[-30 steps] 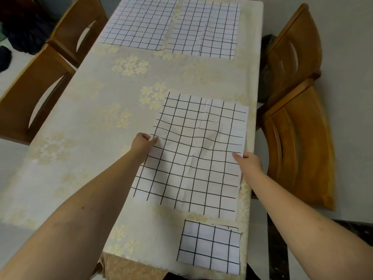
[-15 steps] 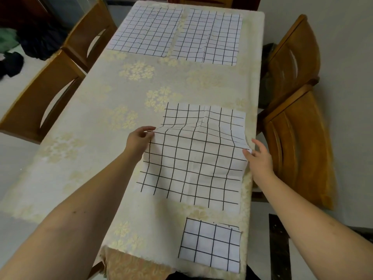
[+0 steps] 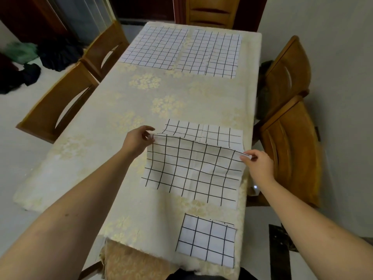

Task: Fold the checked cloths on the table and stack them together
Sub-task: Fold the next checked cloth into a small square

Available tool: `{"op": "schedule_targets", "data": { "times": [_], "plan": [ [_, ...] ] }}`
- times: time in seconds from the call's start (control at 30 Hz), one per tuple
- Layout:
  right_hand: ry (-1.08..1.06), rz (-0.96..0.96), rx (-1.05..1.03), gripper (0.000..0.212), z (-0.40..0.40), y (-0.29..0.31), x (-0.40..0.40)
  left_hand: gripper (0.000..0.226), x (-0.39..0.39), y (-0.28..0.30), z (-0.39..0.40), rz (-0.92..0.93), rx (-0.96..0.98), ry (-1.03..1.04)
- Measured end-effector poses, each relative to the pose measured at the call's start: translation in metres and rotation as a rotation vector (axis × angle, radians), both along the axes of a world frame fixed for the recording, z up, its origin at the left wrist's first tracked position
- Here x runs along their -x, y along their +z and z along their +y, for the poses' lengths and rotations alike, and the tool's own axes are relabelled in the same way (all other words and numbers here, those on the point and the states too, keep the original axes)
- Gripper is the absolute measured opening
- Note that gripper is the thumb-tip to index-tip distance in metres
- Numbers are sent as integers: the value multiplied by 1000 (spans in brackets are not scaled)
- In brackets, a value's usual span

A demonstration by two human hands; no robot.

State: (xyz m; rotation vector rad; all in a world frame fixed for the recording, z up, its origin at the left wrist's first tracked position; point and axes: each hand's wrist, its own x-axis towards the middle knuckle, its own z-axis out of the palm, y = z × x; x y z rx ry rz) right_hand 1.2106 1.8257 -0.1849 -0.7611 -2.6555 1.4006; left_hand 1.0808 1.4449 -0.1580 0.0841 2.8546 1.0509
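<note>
One folded cloth (image 3: 205, 240) already lies at the bench's (image 3: 113, 178) 6 o'clock edge, so that one looks done. I'm mid-fold on the middle cloth (image 3: 191, 170): my left hand (image 3: 137, 141) and right hand (image 3: 259, 163) each have a narrow grip pinched on a side edge, raised off the bench. Two flat cloths (image 3: 155, 47) at 12 o'clock remain unfolded, and the stacking is still to do.

White black-checked cloths (image 3: 193, 170), cream floral tablecloth (image 3: 125, 158)
</note>
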Motion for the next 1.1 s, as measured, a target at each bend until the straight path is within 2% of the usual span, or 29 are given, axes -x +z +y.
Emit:
{"op": "schedule_targets", "data": {
  "times": [0.07, 0.13, 0.23, 0.33, 0.5, 0.63, 0.77, 0.9, 0.97, 1.1],
  "plan": [
    [10, 24, -92, 12, 2, 6, 0, 33, -1, 8, 0, 22, 58, -24],
    [17, 42, -180, 12, 3, 14, 1, 28, -1, 16, 1, 53, 128, -42],
    [25, 68, -176, 15, 5, 29, 5, 14, -2, 29, 3, 127, 181, -21],
    [46, 143, -157, 15, 6, 45, 11, 12, -1, 44, 7, 192, 185, 38],
    [2, 245, 44, 14, -2, 72, 19, 13, 0, 75, 17, 273, 83, 151],
    [-23, 301, 188, 11, -7, 81, 16, 12, -9, 92, 23, 248, -128, 204],
    [48, 249, 153, 7, -5, 70, 5, 13, -19, 90, 21, 231, -114, 122],
    [110, 160, 55, 6, 2, 48, -17, 30, -43, 62, 8, 206, -11, 30],
    [164, 97, 28, 15, 6, 31, -30, 36, -57, 42, 1, 227, 75, -42],
    [339, -95, -216, 29, 8, -5, -56, 29, -85, 1, -14, 249, 282, -189]
  ]
}}
